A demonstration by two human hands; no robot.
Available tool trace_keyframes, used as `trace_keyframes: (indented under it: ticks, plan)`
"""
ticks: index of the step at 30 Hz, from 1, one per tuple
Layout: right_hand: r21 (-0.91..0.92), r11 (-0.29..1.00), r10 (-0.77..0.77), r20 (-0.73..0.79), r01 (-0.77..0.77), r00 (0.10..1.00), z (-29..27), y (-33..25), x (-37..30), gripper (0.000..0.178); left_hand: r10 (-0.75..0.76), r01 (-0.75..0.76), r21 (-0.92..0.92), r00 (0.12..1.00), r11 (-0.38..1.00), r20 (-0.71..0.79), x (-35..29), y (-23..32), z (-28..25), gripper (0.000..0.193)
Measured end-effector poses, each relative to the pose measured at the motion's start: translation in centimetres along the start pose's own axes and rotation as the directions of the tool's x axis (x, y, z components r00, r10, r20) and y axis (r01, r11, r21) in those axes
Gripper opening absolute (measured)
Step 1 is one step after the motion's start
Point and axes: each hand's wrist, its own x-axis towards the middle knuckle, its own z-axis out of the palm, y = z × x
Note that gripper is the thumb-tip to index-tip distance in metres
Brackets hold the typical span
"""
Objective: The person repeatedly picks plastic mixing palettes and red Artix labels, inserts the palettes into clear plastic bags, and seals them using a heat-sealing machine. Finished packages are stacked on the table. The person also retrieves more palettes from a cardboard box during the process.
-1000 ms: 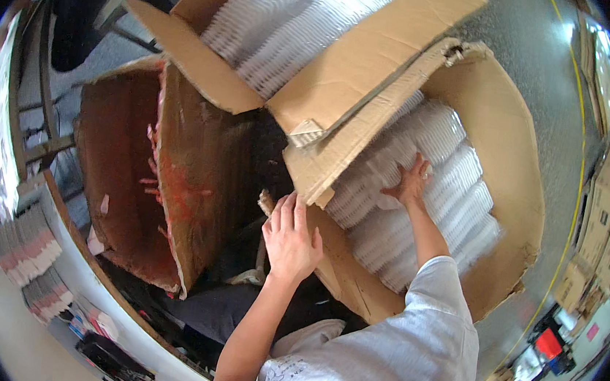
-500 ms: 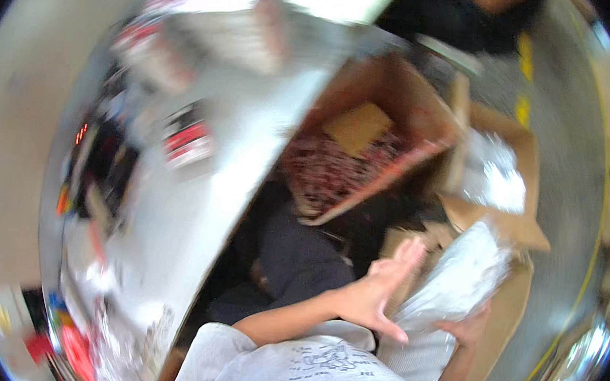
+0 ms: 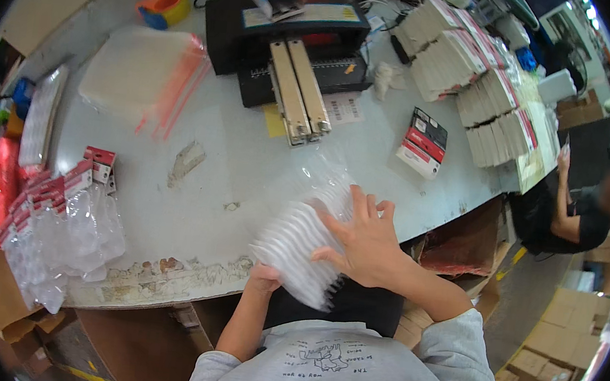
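A stack of nested clear plastic blister shells [image 3: 300, 245] is between my two hands, tilted above the table's near edge. My left hand [image 3: 265, 278] is closed on the stack's lower left corner. Over its right side lies my right hand [image 3: 368, 241], fingers spread and thumb apart against the shells; whether it grips them is not clear. Beyond the stack stands a black machine [image 3: 291, 31] with a lit red display and two metal rails [image 3: 301, 91] sticking out toward me. A small red, black and white card pack [image 3: 424, 143] rests on the table to the right.
Carded blister packs [image 3: 70, 223] are heaped at the table's left edge. Clear bags with red strips [image 3: 140, 75] and tape rolls [image 3: 163, 9] lie behind. Piled card bundles [image 3: 470, 74] fill the back right. A co-worker [image 3: 574, 216] sits beyond, near cardboard boxes [image 3: 572, 319].
My view has swung from the cardboard boxes on the right to the table. The shell stack has come along, from above a box to the table's edge. My left hand has closed on it.
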Motion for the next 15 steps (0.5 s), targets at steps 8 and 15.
trace_keyframes:
  ticks: [8, 15]
  plan:
    - [0.489, 0.837, 0.149, 0.229, -0.247, 0.962, -1.7, 3.0, 3.3, 0.098, 0.110, -0.117, -0.313, 0.993, 0.943, -0.040, 0.0, -0.3, -2.2, 0.103]
    - [0.674, 0.711, 0.010, 0.276, -0.200, 0.961, 1.2, 6.1, 3.8, 0.105, 0.121, -0.132, -0.173, 0.990, 0.976, -0.073, 0.2, -0.6, -2.3, 0.103]
